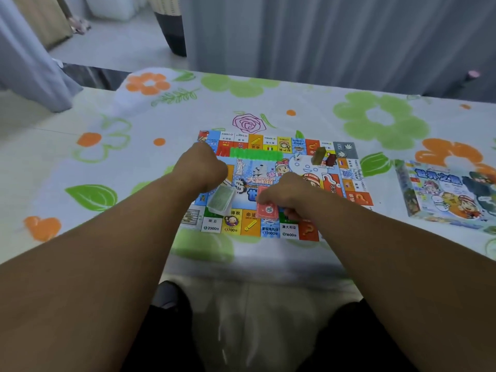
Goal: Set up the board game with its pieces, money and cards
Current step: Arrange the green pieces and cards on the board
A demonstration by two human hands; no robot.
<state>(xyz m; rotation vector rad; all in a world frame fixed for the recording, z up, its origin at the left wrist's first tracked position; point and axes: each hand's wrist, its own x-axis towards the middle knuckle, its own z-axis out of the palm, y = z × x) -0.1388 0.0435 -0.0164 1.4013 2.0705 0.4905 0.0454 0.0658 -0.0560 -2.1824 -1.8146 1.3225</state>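
Note:
The colourful game board [290, 232] lies flat on the flowered tablecloth. My left hand [201, 167] is over its left side with fingers curled, and a wrapped green card pack [221, 200] sits tilted just below it; whether the hand holds the pack is hidden. My right hand [287, 197] grips a red card pack [265, 210] near the board's front edge. A row of green plastic houses [256, 154] lies along the board's far side. An olive block [318, 156] and a dark red block [331, 159] stand at the far right corner.
The game box [445, 194] lies on the table to the right of the board. The table [107, 157] has a flowered cloth, its front edge runs just above my lap, and grey curtains hang behind the far edge.

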